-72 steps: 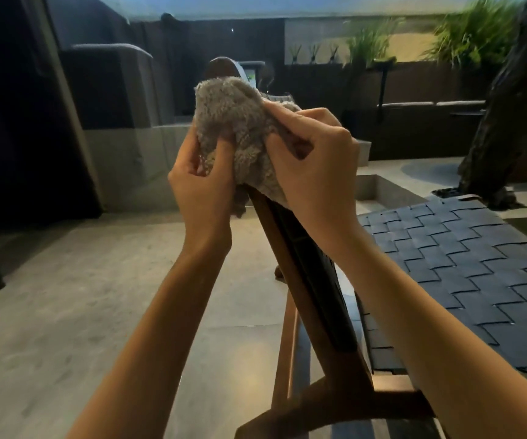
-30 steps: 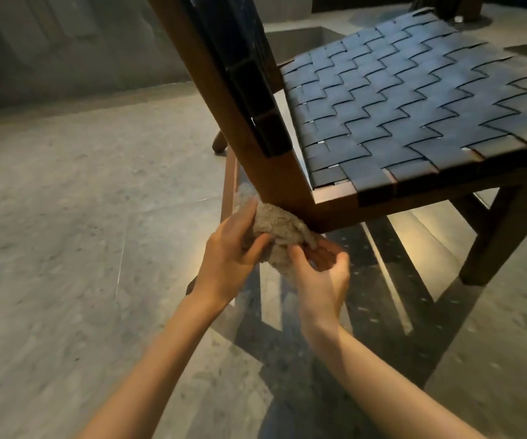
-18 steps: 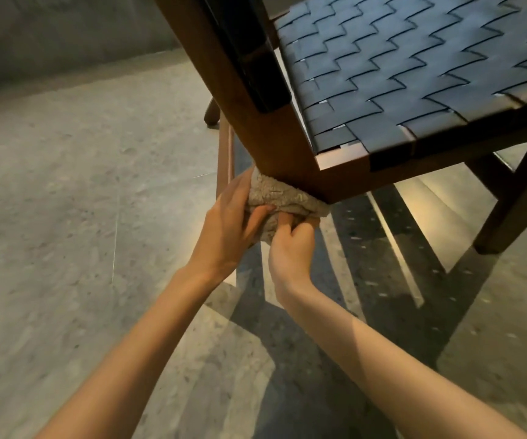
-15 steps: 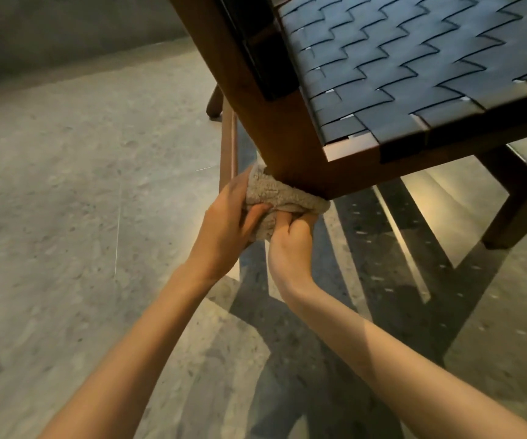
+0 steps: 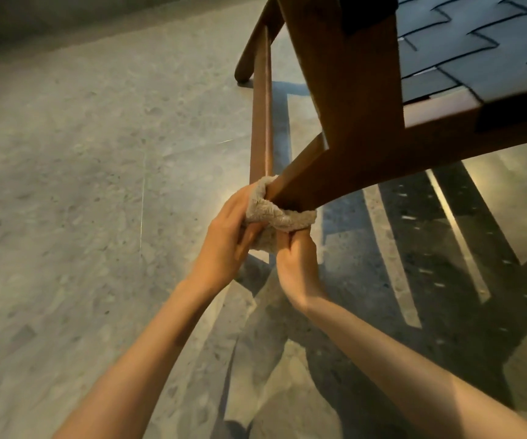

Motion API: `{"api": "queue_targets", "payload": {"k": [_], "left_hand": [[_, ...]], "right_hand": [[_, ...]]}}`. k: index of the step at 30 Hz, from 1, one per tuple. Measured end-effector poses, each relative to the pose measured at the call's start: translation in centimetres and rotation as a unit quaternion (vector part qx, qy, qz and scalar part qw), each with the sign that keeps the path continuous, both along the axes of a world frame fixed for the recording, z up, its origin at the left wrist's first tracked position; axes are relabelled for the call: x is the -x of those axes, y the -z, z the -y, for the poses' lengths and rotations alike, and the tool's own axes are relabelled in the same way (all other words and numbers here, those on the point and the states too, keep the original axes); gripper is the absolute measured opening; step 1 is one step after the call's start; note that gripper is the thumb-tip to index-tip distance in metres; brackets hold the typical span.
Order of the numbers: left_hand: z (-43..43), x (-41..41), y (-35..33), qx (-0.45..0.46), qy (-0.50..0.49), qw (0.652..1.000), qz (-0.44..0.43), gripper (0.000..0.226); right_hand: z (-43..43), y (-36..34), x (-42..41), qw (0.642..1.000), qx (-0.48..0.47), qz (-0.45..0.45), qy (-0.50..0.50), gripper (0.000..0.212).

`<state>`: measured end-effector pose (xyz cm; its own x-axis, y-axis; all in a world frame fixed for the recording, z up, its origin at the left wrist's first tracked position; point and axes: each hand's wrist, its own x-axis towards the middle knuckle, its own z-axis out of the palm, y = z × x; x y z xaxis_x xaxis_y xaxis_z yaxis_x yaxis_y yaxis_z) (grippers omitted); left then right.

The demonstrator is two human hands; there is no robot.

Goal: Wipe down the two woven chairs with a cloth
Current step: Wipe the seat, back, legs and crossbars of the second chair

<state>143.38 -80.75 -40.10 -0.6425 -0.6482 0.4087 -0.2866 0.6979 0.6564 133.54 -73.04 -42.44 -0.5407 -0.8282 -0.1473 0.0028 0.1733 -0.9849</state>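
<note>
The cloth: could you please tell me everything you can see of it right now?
The cloth is a greyish-beige piece with a fluffy, towel-like pile. It is bunched up and wrapped around a brown wooden chair leg, below the woven seat and above the floor. The left hand grips its left side and the right hand grips it from underneath, so both hide part of it. Its far side is behind the leg and cannot be seen.

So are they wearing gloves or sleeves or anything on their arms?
No. The left hand and right hand are bare, no gloves or rings I can see. The left forearm and right forearm are bare too: no sleeves in the picture, no watch or bracelet.
</note>
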Motion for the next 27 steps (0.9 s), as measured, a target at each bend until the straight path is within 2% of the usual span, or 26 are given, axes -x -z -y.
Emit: {"api": "queue_targets", "payload": {"k": [2,7,11,16,18,21,27], "left_hand": [[0.1,-0.9,0.9,-0.021,-0.022,1.000,0.007,0.042],[0.5,-3.6,3.8,-0.060,-0.048,0.996,0.045,0.041],[1.3,-5.7,5.6,-0.104,-0.066,0.986,0.111,0.038],[1.9,-6.4,6.0,-0.137,-0.078,0.974,0.165,0.022],[1.4,-6.0,5.6,-0.142,-0.077,0.976,0.147,0.021],[0.2,-4.2,4.4,-0.131,-0.084,0.984,0.081,0.025],[-2.7,0.1,1.8,-0.107,-0.167,0.980,-0.036,0.051]], "right_hand": [[-0.1,0.9,-0.1,1.000,-0.004,0.010,-0.005,0.014],[0.8,2.5,-1.2,0.995,-0.083,0.011,-0.055,0.011],[2.1,3.6,-2.0,0.969,-0.193,0.004,-0.154,0.032],[2.7,3.5,-2.5,0.963,-0.215,0.034,-0.160,0.037],[2.2,3.4,-2.7,0.973,-0.186,0.062,-0.126,0.035],[1.3,3.1,-1.9,0.988,-0.104,0.107,-0.045,0.018],[-0.5,0.8,-1.0,0.986,0.000,0.154,0.060,0.030]]}}
